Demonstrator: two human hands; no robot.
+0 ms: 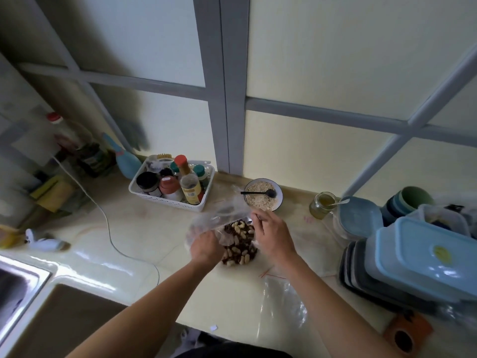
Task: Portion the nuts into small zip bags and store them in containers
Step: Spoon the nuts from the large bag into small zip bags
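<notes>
A clear plastic bag of mixed nuts (238, 242) lies on the pale counter (144, 228) in the middle. My left hand (206, 248) grips the bag's loose upper plastic at its left side. My right hand (271, 233) pinches the bag's top edge on the right. An empty zip bag with a red strip (282, 298) lies flat on the counter nearer to me. Stacked blue-lidded containers (413, 257) stand at the right.
A white basket of spice bottles (173, 184) stands behind the bag. Beside it are a bowl of oats with a black spoon (263, 193) and a glass jar (322, 205). A sink (15, 288) lies at the front left, with a white cable (108, 228) across the counter.
</notes>
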